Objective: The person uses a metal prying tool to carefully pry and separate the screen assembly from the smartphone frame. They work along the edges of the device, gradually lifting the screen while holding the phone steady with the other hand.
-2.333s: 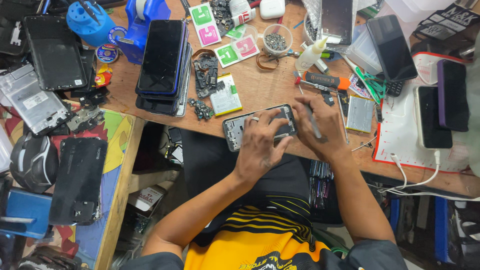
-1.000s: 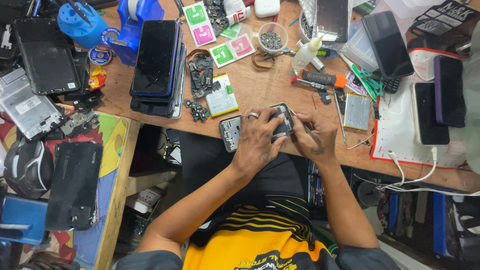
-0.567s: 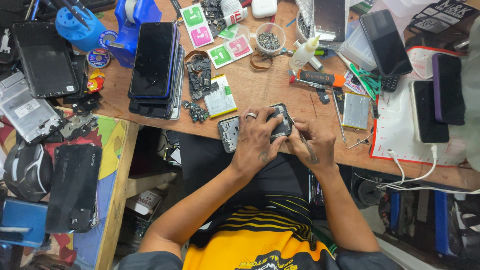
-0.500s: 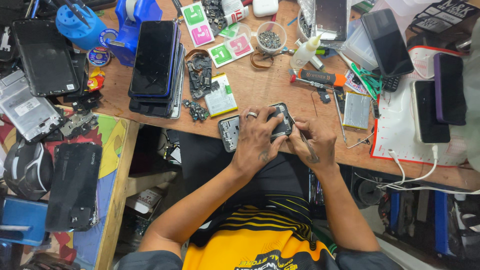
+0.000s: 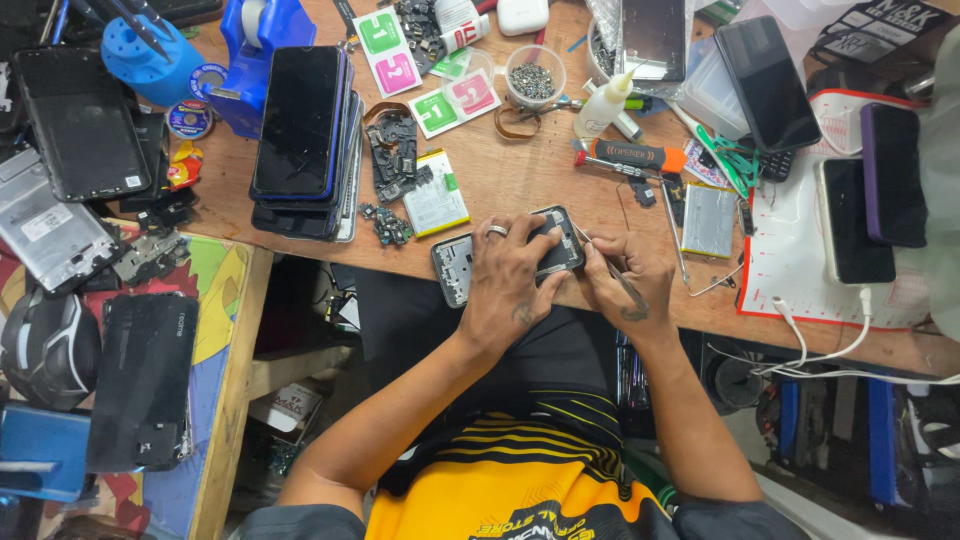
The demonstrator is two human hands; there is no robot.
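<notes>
Phone (image 5: 505, 262) with its back off lies at the near edge of the wooden tabletop (image 5: 520, 185), its long axis running left to right along that edge. My left hand (image 5: 510, 285) is spread flat over its middle and pins it down, fingers apart. My right hand (image 5: 630, 280), just beside the phone's right end and the nearer of the two to that end, is pinched shut on thin tweezers (image 5: 600, 262) whose tip points left at the phone's upper right corner.
</notes>
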